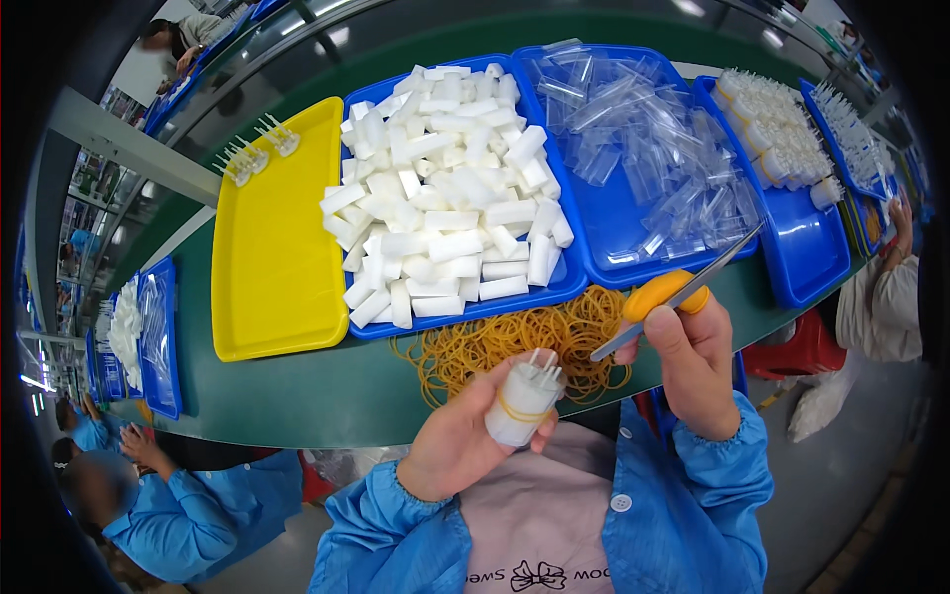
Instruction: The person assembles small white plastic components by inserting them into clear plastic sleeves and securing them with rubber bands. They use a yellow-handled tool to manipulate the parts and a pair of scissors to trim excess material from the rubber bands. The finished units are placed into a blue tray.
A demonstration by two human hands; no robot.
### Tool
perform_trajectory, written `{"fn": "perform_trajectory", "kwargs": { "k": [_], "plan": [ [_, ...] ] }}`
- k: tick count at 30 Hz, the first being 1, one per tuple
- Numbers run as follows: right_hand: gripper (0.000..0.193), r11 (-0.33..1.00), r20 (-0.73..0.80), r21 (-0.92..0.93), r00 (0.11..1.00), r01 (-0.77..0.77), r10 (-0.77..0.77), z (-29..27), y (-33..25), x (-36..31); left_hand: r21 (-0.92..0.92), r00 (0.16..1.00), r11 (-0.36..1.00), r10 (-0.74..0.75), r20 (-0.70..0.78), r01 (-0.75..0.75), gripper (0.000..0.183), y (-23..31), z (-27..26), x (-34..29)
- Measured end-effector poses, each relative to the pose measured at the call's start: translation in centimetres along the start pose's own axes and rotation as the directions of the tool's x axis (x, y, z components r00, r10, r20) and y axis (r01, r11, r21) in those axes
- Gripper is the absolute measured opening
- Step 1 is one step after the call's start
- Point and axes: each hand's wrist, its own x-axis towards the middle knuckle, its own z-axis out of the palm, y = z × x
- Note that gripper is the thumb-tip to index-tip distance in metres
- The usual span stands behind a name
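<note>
My left hand [445,450] is closed around a white cylindrical bundle [517,408], held upright above the table's near edge. A yellow rubber band circles it, and several thin white prongs stick up from its top. To the right, my right hand [693,361] grips long metal tweezers [717,262] between thumb and fingers. One tip points up and right, while the other end slants down toward the bundle without touching it. Orange finger cots [658,294] cover some of that hand's fingertips. A heap of yellow rubber bands [495,342] lies just beyond both hands.
A yellow tray [277,267] holds a few white pronged pieces. Blue trays hold white foam blocks [445,178], clear plastic sleeves [633,129] and pale pronged bundles [777,129]. A red stool [797,346] stands at right. Co-workers sit at left [198,515] and right [881,307].
</note>
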Motion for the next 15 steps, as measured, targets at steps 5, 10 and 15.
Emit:
{"fn": "perform_trajectory", "kwargs": {
  "k": [5, 10, 15],
  "plan": [
    [0.025, 1.000, 0.040, 0.014, 0.999, -0.018, 0.018, 0.8, -0.3, 0.0, 0.176, 0.999, 0.984, -0.036, 0.002, 0.035, 0.060, -0.1, -1.2, -0.2],
    [0.022, 0.999, 0.069, 0.022, 0.997, -0.044, 0.042, 1.3, -0.5, -0.3, 0.195, 0.999, 0.981, -0.006, -0.044, 0.015, 0.062, 0.0, -0.2, 0.0],
    [0.020, 0.999, 0.090, 0.003, 0.995, -0.032, 0.032, 1.6, -0.3, -0.1, 0.120, 0.998, 0.993, 0.012, 0.066, -0.020, 0.061, -0.1, -0.6, -0.1]
  ]
}}
